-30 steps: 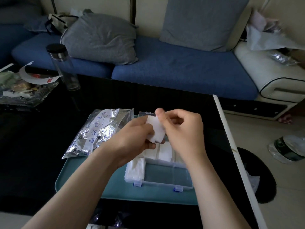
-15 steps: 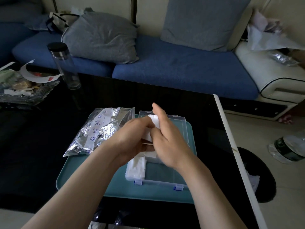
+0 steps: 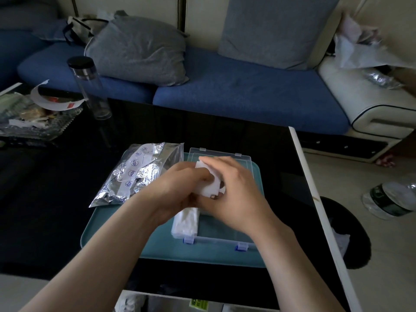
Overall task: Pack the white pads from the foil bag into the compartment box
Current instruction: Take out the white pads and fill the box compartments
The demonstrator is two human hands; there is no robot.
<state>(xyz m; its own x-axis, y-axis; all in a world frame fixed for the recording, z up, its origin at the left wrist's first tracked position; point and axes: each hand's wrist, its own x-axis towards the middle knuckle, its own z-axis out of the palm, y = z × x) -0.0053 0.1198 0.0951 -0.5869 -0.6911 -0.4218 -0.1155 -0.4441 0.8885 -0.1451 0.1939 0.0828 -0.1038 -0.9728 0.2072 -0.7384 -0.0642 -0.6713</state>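
Compartment box point(image 3: 221, 238) on tray point(image 3: 126, 242), foil bag point(image 3: 137, 174) left, partly on it, seemingly.

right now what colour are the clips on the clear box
Blue clips on the box front, clearest in the head view.

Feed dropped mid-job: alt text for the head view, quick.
The left hand and right hand together hold a white pad above the open compartment box, whose left compartment already holds packed pads. The box sits on a teal tray on a black table, foil bag lying at its left.
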